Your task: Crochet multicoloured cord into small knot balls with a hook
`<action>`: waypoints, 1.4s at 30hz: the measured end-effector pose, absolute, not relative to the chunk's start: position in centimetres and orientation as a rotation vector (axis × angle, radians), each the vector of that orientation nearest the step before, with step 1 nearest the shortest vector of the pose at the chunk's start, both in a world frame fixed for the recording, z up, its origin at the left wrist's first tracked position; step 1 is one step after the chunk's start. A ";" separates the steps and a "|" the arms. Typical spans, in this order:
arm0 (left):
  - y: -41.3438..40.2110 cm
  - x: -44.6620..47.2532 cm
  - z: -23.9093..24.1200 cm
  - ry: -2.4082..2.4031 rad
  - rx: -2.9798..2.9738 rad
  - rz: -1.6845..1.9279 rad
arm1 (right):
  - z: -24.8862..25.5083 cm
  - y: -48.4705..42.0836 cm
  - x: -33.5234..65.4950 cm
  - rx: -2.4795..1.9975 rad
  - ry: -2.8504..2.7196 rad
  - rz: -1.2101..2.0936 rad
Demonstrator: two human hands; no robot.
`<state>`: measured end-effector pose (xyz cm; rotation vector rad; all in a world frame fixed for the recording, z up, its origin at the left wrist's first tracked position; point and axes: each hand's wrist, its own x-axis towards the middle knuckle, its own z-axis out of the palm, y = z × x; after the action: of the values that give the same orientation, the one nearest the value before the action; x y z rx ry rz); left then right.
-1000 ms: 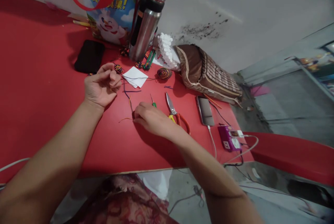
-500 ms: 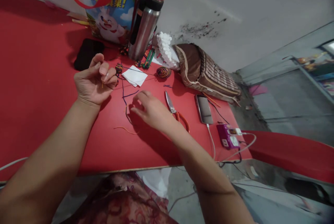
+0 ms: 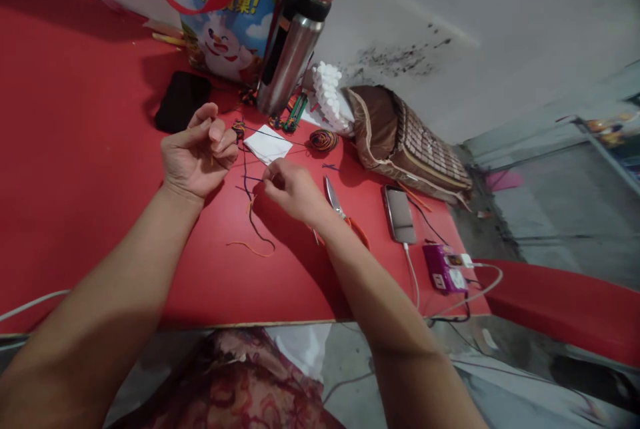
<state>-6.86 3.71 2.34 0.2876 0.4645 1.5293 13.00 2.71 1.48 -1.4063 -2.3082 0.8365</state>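
My left hand (image 3: 197, 156) is raised a little above the red table (image 3: 90, 169) with its fingers curled and pinched on thin cords. My right hand (image 3: 293, 188) is just to its right, fingertips pinched on a dark purple cord (image 3: 250, 199) that trails down over the table. An orange cord (image 3: 247, 248) lies loose below it. A small multicoloured braided piece (image 3: 239, 128) sits just beyond my left fingers. A white paper square (image 3: 269, 144) lies behind the hands.
Scissors with orange handles (image 3: 345, 212) lie right of my right hand. A phone (image 3: 399, 214) on a cable, a purple power bank (image 3: 443, 269), a cord coil (image 3: 323, 140), a steel flask (image 3: 295, 42), a printed bag (image 3: 227, 12), a black pouch (image 3: 183, 99) and a brown cushion (image 3: 400, 142) stand around.
My right hand left the table near the green-handled tool, moved up and left, and pinched the purple cord. My left hand lifted slightly with its cords.
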 end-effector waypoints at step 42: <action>2.1 -3.0 -0.9 0.577 0.858 1.168 | 1.9 -1.8 21.3 -1.193 -0.980 1.775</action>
<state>-3.01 2.07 -0.89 0.8575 0.5772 1.1682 21.32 -1.84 1.90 -1.1927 -0.9801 1.7754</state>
